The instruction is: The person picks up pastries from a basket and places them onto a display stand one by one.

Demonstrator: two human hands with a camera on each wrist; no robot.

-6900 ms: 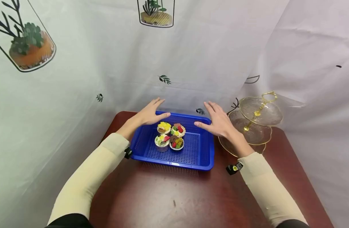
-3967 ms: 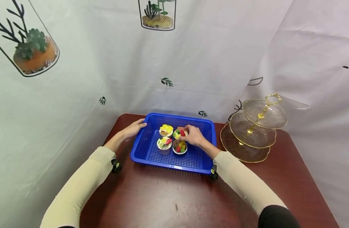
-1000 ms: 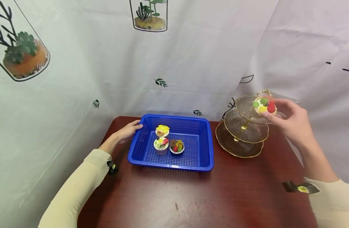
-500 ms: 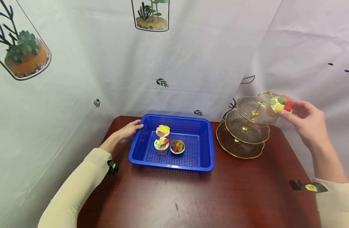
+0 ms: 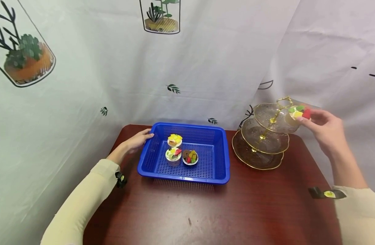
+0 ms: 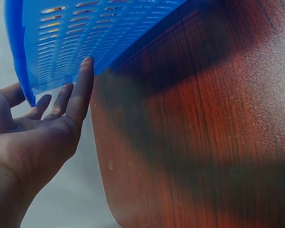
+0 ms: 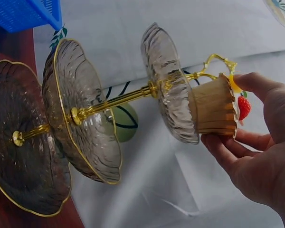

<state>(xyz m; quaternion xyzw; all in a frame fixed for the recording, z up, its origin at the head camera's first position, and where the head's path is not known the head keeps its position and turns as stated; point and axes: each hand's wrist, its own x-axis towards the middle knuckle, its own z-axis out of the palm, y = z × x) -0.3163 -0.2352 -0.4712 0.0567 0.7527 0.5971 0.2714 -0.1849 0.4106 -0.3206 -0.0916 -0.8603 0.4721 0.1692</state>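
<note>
My right hand point(image 5: 327, 128) holds a fruit-topped cupcake point(image 5: 297, 114) at the right side of the top tier of a gold-rimmed tiered stand point(image 5: 261, 144). In the right wrist view the tan fluted case of the cupcake point(image 7: 213, 109) sits at the top plate point(image 7: 164, 85), fingers and thumb around its upper edge. My left hand point(image 5: 136, 141) grips the left rim of a blue plastic basket point(image 5: 182, 179); in the left wrist view its fingers lie along the outer wall. Inside the basket stand a yellow-topped cupcake point(image 5: 174, 140), a cream-and-strawberry cupcake point(image 5: 173, 156) and a chocolate-topped cupcake point(image 5: 190, 157).
Basket and stand share a dark red-brown table point(image 5: 205, 214), the stand right of the basket. A pale printed cloth point(image 5: 205, 68) hangs close behind and at both sides. The stand's gold handle point(image 5: 284, 99) rises above its top tier.
The right hand took a fruit-topped cupcake from the basket and carried it right to the stand's top tier, lowering it slightly. The left hand moved to the basket's left rim and has stayed there.
</note>
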